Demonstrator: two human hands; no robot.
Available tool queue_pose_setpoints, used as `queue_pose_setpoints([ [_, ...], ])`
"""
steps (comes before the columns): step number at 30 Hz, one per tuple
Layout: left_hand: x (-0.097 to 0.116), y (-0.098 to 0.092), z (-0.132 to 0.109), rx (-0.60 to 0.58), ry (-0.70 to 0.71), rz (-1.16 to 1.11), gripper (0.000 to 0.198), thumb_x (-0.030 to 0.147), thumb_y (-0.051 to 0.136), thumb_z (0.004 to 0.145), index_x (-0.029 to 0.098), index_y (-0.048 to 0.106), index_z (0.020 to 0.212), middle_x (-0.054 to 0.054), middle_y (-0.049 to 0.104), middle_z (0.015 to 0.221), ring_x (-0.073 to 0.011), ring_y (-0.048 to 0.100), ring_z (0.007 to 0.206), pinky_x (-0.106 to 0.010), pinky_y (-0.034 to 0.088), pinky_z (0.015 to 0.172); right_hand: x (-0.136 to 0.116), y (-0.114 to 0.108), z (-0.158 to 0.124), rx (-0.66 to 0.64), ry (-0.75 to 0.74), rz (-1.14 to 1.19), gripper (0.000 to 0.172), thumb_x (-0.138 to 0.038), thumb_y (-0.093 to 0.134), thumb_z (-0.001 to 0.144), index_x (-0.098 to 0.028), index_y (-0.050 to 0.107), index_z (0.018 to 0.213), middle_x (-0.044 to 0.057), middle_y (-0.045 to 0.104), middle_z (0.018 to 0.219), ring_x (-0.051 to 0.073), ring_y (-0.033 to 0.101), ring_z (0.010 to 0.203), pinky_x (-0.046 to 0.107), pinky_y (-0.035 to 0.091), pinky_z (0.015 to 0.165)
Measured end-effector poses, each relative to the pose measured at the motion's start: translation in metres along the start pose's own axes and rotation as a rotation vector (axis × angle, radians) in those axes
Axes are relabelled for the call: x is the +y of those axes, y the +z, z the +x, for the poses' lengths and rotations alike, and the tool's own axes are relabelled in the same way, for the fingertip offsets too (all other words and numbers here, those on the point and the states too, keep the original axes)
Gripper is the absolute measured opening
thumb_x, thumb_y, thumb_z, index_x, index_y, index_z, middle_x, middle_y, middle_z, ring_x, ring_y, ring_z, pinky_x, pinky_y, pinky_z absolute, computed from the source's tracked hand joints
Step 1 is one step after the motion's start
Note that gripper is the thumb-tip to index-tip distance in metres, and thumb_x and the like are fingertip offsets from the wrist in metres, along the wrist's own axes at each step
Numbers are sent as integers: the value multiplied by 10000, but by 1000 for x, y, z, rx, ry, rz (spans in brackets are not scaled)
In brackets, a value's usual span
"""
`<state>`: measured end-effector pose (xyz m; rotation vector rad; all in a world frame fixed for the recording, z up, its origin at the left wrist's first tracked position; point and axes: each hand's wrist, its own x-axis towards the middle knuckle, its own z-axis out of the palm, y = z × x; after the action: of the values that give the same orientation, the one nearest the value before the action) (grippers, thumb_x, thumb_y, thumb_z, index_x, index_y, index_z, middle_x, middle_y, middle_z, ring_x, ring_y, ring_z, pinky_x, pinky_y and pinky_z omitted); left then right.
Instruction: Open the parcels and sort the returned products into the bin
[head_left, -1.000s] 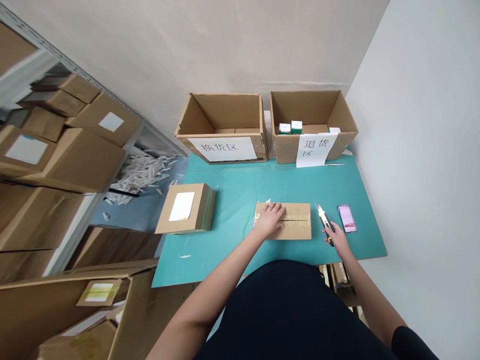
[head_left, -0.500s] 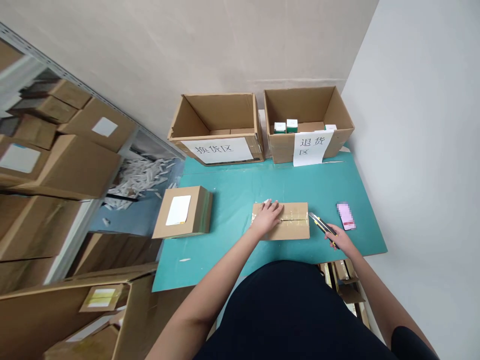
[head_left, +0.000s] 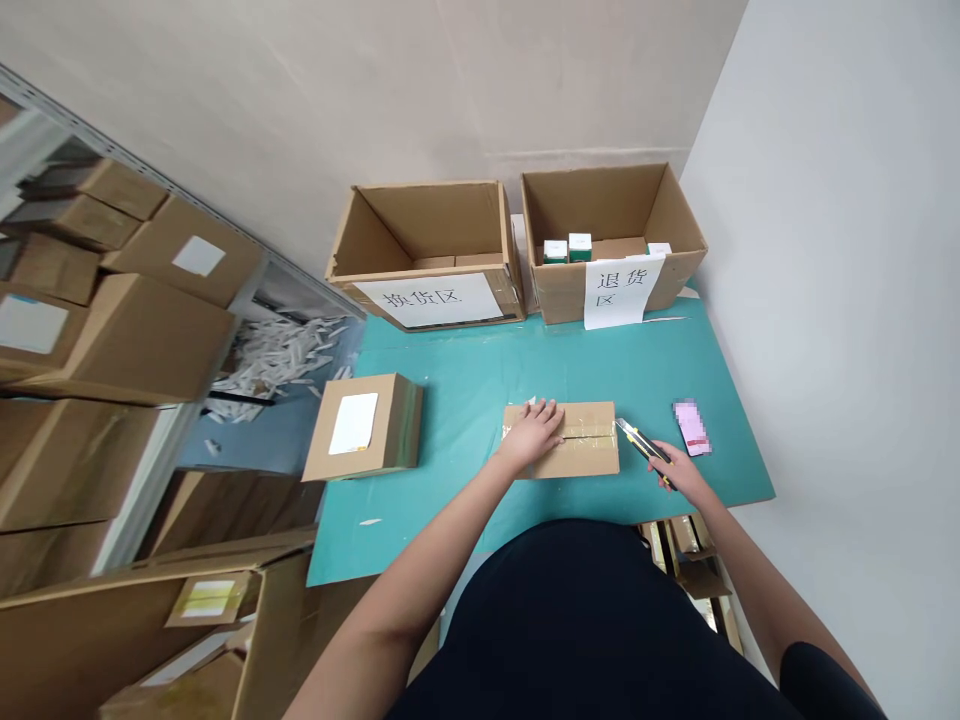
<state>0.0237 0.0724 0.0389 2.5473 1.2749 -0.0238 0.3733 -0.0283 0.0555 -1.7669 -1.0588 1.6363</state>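
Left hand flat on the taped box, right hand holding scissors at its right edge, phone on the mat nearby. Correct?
Not quite: the right hand holds a utility knife, not scissors, as the head view shows. The rest stands: left hand flat on the taped box, blade tip at its right edge, phone on the mat.

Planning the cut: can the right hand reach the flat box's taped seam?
Probably yes: the right hand holds a yellow-and-black utility knife at the brown cardboard box's right edge; left hand covers only its left end.
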Motion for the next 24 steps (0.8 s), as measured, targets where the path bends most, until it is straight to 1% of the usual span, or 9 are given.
queue_pose_setpoints([
  [3,3,8,-3,104,36,-12,444,362,535,976,229,556,1399,-148,542,1486,-326,441,1429,-554,304,1196,-3,0,2,0,-1,-5,599,-450,709,745,-197,587,1274,-26,689,754,97,542,429,208,381,343],
  [6,8,14,-6,164,49,-3,379,306,457,1012,211,602,1350,-151,596,1427,-295,499,1388,-524,339,1186,-6,-1,3,-8,3,-3,581,-434,699,756,-201,595,1277,-30,685,744,96,547,433,204,386,348],
  [10,13,19,-9,174,49,19,372,263,413,1025,199,621,1327,-148,617,1407,-282,531,1363,-505,369,1176,-10,-2,2,-22,24,16,655,-422,698,762,-200,561,1362,-27,688,746,100,551,435,202,381,348],
  [13,12,21,-11,168,45,24,376,231,427,1013,213,610,1341,-139,617,1411,-279,537,1360,-497,387,1166,-13,-2,0,-35,34,30,744,-421,692,773,-226,490,1462,-28,691,763,95,551,444,193,369,353],
  [16,11,25,-13,175,53,34,386,211,437,1004,221,597,1356,-130,610,1422,-277,524,1374,-498,381,1172,-14,-2,-1,-59,39,39,800,-439,684,787,-258,428,1524,-29,688,781,91,555,454,188,371,360],
  [20,11,29,-15,195,53,36,389,207,440,1005,226,599,1359,-124,599,1438,-275,507,1392,-496,363,1186,-11,2,-4,-92,44,58,811,-458,675,799,-280,405,1543,-40,664,763,83,542,440,183,369,353],
  [24,14,31,-16,203,24,19,385,213,447,1007,239,604,1358,-120,605,1433,-276,510,1391,-491,370,1181,-9,4,-7,-109,55,46,811,-439,663,808,-260,392,1552,-50,643,732,77,522,415,178,351,336],
])
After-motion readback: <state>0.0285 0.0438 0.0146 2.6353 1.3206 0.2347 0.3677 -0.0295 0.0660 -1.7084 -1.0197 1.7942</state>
